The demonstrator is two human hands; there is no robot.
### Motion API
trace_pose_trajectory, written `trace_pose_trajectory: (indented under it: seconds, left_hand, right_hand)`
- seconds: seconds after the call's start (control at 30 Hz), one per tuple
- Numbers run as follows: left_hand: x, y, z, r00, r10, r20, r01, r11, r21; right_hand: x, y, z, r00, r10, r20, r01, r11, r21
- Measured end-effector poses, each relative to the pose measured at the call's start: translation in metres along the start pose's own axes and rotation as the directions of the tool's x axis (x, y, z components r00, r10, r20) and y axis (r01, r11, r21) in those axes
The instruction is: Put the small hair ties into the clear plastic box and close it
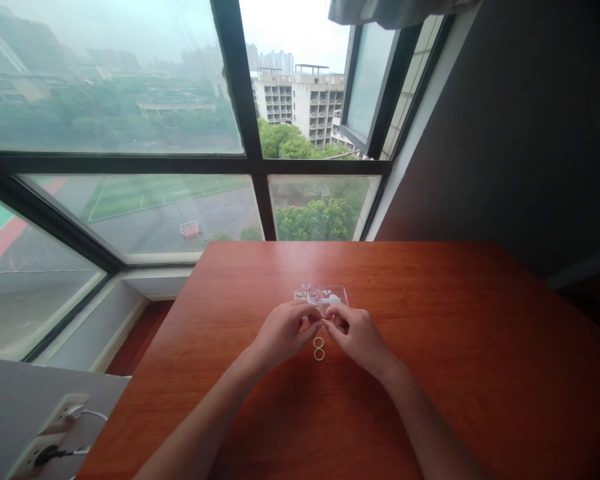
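Note:
My left hand (pixel 286 328) and my right hand (pixel 356 332) meet over the middle of the table, each in a pinch with fingertips almost touching. Whatever lies between the fingertips is too small to make out. Just behind them sits a clear plastic case (pixel 343 292) with its lid open; round, ring-like pieces (pixel 301 294) lie in its left half. My fingers cover part of its front edge. Below my fingertips, two pale gold rings lie flat on the wood: an upper ring (pixel 319 338) and a lower ring (pixel 319 361), edge to edge.
The reddish-brown wooden table (pixel 455 347) spreads to both sides. Beyond its far edge stand dark-framed windows (pixel 257 163), one pane swung open. A wall socket with plugs (pixel 69 413) is at lower left, and a dark wall (pixel 505 133) rises at right.

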State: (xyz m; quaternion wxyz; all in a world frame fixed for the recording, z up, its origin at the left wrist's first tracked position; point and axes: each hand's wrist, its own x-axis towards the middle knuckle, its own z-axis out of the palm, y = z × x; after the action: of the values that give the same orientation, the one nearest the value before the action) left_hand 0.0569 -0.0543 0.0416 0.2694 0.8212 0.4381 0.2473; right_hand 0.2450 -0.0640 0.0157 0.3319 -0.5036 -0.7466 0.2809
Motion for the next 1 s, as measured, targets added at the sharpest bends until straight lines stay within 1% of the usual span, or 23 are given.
trace_pose_trajectory:
  seconds: [0.07,0.17,0.23,0.3,0.43,0.53,0.73,0.87,1.0]
  left_hand:
    - [0.001,-0.002,0.0,1.0,-0.005,-0.026,0.005,1.0,0.005]
    - [0.002,-0.007,0.0,0.993,-0.034,-0.115,0.043,0.996,0.079]
    - [0.003,-0.011,0.001,0.983,-0.054,-0.174,0.08,0.986,0.144]
    - [0.003,-0.014,0.003,0.977,-0.072,-0.201,0.112,0.974,0.195]
    - [0.003,-0.016,0.005,0.977,-0.096,-0.188,0.143,0.956,0.256]
    - [0.002,-0.016,0.001,0.979,-0.101,-0.18,0.146,0.954,0.26]
    - [0.002,-0.017,-0.008,0.979,-0.092,-0.182,0.136,0.96,0.246]
    - [0.002,-0.016,-0.008,0.98,-0.086,-0.18,0.128,0.964,0.235]
    - [0.002,-0.013,-0.007,0.987,-0.065,-0.148,0.098,0.968,0.23]
  right_hand:
    - [0.0,0.001,0.0,1.0,-0.001,-0.014,0.001,1.0,-0.006]
    - [0.0,0.001,-0.001,1.0,0.02,-0.018,-0.021,0.999,-0.044]
    - [0.0,0.001,-0.002,0.999,0.039,0.008,-0.038,0.996,-0.079]
    - [-0.001,0.0,-0.002,0.997,0.058,0.057,-0.051,0.992,-0.119]
    - [-0.004,-0.004,-0.001,0.98,0.088,0.176,-0.055,0.981,-0.187]
    - [-0.004,-0.008,-0.002,0.967,0.106,0.232,-0.053,0.973,-0.227]
    - [-0.004,-0.013,-0.002,0.954,0.132,0.268,-0.055,0.96,-0.274]
    - [-0.006,-0.012,0.002,0.95,0.132,0.284,-0.035,0.946,-0.322]
    - [-0.006,-0.011,0.004,0.954,0.123,0.272,-0.02,0.935,-0.355]
